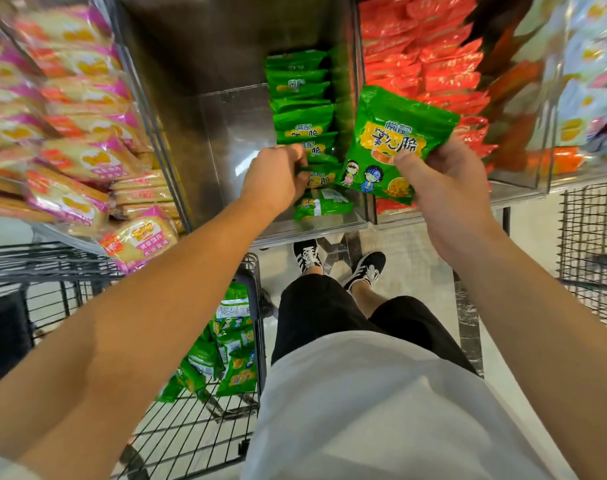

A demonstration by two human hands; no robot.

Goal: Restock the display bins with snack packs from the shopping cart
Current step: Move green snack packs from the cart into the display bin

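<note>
Here, left hand (278, 178) reaches into bin (226, 133); right hand (444, 178) grips green pack (395, 140).

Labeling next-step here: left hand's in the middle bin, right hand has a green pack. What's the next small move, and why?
Probably: the left hand seats the green pack in its grip at the near end of the green row. Then the right hand brings its held green snack pack into the same clear bin, whose left half is bare.

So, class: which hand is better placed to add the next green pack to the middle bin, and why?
The left. The left hand is already inside the middle bin, gripping a green pack in the row. The right hand holds its green pack raised at the bin's right edge.
</note>
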